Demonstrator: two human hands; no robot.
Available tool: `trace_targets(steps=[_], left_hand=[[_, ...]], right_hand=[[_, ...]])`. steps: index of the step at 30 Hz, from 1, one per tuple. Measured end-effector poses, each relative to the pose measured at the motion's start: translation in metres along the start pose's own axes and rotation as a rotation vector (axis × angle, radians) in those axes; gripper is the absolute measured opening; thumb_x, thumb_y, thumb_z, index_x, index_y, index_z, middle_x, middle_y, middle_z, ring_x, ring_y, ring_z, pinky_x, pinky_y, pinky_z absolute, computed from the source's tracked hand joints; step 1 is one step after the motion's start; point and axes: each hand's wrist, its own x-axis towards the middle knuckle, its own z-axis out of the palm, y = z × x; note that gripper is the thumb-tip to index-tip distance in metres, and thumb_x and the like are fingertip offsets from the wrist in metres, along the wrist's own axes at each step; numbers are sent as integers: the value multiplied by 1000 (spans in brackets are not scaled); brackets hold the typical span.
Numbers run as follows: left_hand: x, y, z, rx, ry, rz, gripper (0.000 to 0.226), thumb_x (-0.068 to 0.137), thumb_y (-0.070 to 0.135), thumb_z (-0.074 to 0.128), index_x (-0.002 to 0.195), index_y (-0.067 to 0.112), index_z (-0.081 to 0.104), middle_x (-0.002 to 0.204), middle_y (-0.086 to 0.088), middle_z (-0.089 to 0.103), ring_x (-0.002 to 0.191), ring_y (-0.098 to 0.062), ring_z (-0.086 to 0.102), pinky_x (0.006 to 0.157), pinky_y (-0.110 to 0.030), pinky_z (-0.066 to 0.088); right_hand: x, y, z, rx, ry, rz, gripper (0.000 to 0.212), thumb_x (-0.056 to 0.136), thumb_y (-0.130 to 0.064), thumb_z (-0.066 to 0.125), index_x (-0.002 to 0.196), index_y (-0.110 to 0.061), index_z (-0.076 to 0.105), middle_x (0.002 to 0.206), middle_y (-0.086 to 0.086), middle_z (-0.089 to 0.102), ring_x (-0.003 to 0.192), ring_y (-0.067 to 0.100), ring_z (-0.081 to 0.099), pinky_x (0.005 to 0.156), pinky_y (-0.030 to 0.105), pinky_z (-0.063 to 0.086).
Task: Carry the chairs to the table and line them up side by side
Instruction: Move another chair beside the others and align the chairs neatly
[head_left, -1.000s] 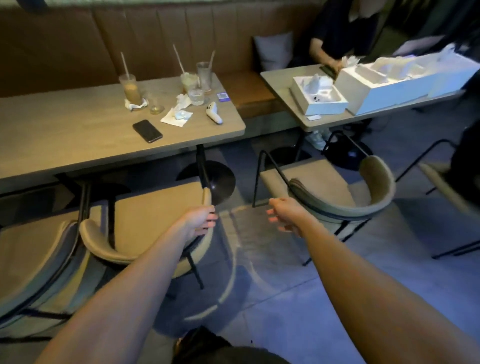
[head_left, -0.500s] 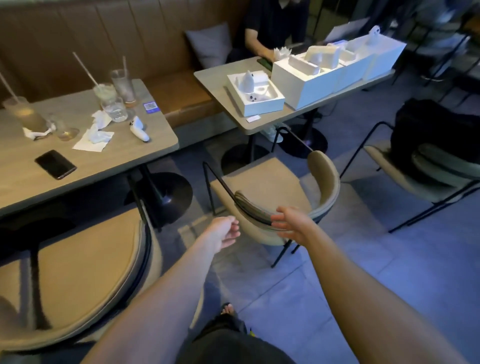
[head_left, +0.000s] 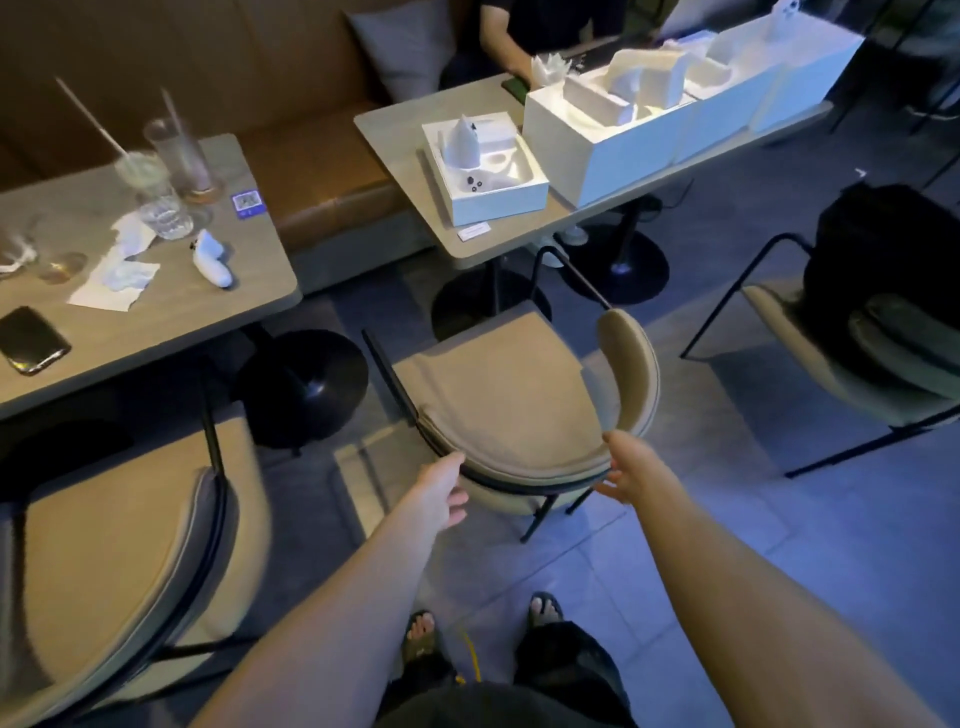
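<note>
At curved padded backrest (head_left: 524, 457): two open hands

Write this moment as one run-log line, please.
step: reaching for middle chair | left hand: open, at backrest | right hand: open, at backrest | grip: not closed yet

Beige curved-back chair (head_left: 498, 400) stands upright before the right table (head_left: 400, 156), angled

beige chair (head_left: 498, 384), black frame, white boxes (head_left: 644, 130), brown bench (head_left: 322, 171)
</note>
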Motion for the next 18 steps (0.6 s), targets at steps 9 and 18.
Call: trace_targets(steps=[9,18], left_hand=[[17,11,76,-178,107,-179,76,90,37,66,152,16,27,158,-11,23,141,-37,31,100,-56,47],[62,17,104,-350,109,-224,70,88,33,69,145,15,34,154,-10,33,135,-40,41,100,-64,42]], right_hand=[[55,-48,-18,-28,-93,245,48,104,-24,45,149,-10,34,157,11,36,141,36,37,114,62,24],[110,-47,-22,-44,-91,330,32,103,-20,45,132,-10,54,137,12,59,123,33,57,95,58,47]])
